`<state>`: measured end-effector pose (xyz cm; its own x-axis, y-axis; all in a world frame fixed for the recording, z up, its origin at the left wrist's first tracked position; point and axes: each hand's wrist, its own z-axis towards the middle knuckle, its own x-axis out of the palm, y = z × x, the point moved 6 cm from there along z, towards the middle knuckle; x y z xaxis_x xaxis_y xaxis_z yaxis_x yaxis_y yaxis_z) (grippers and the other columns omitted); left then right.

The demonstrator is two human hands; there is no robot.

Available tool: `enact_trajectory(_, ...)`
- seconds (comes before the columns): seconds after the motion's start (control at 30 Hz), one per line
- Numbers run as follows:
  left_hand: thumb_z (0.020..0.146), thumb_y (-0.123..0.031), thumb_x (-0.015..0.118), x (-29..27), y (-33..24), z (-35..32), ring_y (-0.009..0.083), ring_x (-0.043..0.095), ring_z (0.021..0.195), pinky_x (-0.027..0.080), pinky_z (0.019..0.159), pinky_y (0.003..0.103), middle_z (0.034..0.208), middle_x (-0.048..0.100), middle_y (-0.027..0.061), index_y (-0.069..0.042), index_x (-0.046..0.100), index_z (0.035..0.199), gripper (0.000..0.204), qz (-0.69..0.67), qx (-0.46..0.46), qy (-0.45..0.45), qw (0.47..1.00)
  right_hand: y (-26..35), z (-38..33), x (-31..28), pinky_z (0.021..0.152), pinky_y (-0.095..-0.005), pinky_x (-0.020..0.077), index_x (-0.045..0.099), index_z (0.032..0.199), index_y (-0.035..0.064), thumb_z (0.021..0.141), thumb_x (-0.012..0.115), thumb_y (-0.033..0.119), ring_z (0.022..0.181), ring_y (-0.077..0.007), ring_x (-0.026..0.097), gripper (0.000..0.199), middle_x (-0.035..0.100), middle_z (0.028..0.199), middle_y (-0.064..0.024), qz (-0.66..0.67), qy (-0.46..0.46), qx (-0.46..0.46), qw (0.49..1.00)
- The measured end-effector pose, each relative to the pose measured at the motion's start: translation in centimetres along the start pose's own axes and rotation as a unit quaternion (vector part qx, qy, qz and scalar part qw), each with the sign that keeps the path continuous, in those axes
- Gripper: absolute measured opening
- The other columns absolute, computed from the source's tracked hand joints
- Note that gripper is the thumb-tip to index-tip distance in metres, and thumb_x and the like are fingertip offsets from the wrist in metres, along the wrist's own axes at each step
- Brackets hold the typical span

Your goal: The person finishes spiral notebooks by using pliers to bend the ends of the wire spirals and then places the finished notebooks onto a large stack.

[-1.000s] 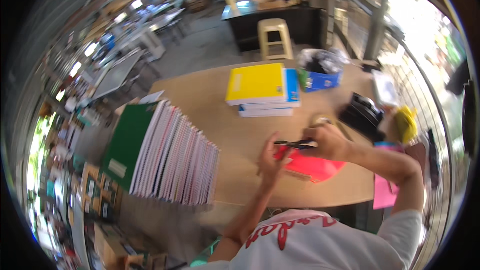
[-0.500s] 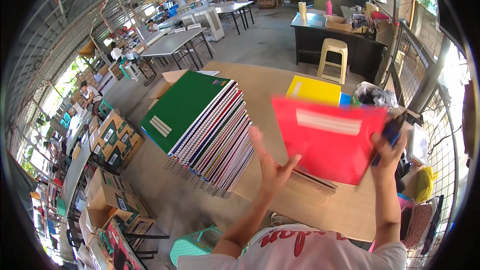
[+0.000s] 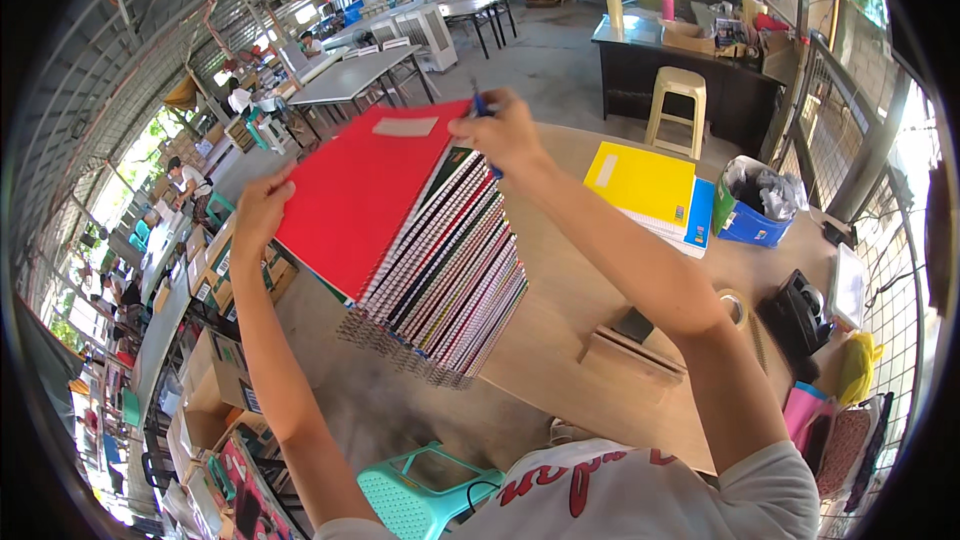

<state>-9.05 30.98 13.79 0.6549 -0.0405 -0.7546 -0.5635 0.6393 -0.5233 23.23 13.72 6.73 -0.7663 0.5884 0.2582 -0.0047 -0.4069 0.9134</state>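
Note:
A red spiral notebook lies tilted over the top of a tall stack of spiral notebooks at the table's left side. My left hand is closed on its left edge. At its far right corner is my right hand, fingers closed on the notebook's edge. A slim blue-and-black tool is also in my right hand; its exact kind is partly hidden by the fingers. The notebooks below have covers of mixed colours, with their wire coils toward me.
To the right on the table are a yellow notebook on a blue one, a blue box of grey plastic, a wooden block, a tape roll and a black tape dispenser. A green stool stands below.
Both hands have moved left, carrying the red notebook from the table's right side onto the stack. My left hand, open before, now grips its edge. The green-covered notebook on top is now mostly covered.

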Motion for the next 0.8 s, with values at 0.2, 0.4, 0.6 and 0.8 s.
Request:
enact_trajectory(0.2,0.096,-0.024,0.057,5.3,2.8,-0.7,0.0318,0.064,0.092,0.047,0.083,0.039,0.095,0.066,0.0194,-0.015,0.066,0.129,0.036,0.238,0.1,0.002,0.966,-2.6,-2.2,-0.1,0.092,-0.0453,0.0512,0.056,0.119,-0.0031,0.069,0.077,0.029,0.104,-0.0396,0.065,0.063,0.06,0.115,-0.0227,-0.244,-0.056,0.006,0.968)
enact_trajectory(0.4,0.1,-0.028,0.053,6.8,6.7,-0.4,0.0319,0.063,0.098,0.046,0.088,0.036,0.099,0.066,0.02,-0.012,0.066,0.128,0.035,0.049,0.049,0.022,0.997,-4.9,-2.0,-0.8,0.097,-0.0391,0.0477,0.057,0.12,-0.0113,0.073,0.081,0.028,0.11,-0.0343,0.057,0.066,0.051,0.12,-0.0241,-0.219,-0.035,0.03,0.975)
enact_trajectory(0.6,0.101,-0.032,0.053,6.1,6.2,0.3,0.0305,0.065,0.097,0.046,0.089,0.035,0.104,0.066,0.0213,-0.011,0.062,0.132,0.038,0.08,0.045,0.054,0.994,-5.1,-2.0,-1.6,0.101,-0.0391,0.045,0.057,0.123,-0.0088,0.074,0.083,0.03,0.116,-0.0321,0.055,0.067,0.053,0.119,-0.0245,-0.196,0.004,0.029,0.98)
enact_trajectory(0.8,0.099,-0.027,0.056,4.6,-5.2,-7.9,0.0331,0.055,0.118,0.041,0.102,0.041,0.125,0.062,0.0192,-0.006,0.062,0.129,0.038,0.155,0.233,-0.383,0.88,1.5,-12.1,-14.9,0.086,-0.0406,0.0448,0.053,0.142,0.0094,0.08,0.078,0.031,0.091,-0.0311,0.051,0.07,0.049,0.101,-0.0166,-0.343,-0.018,-0.146,0.928)
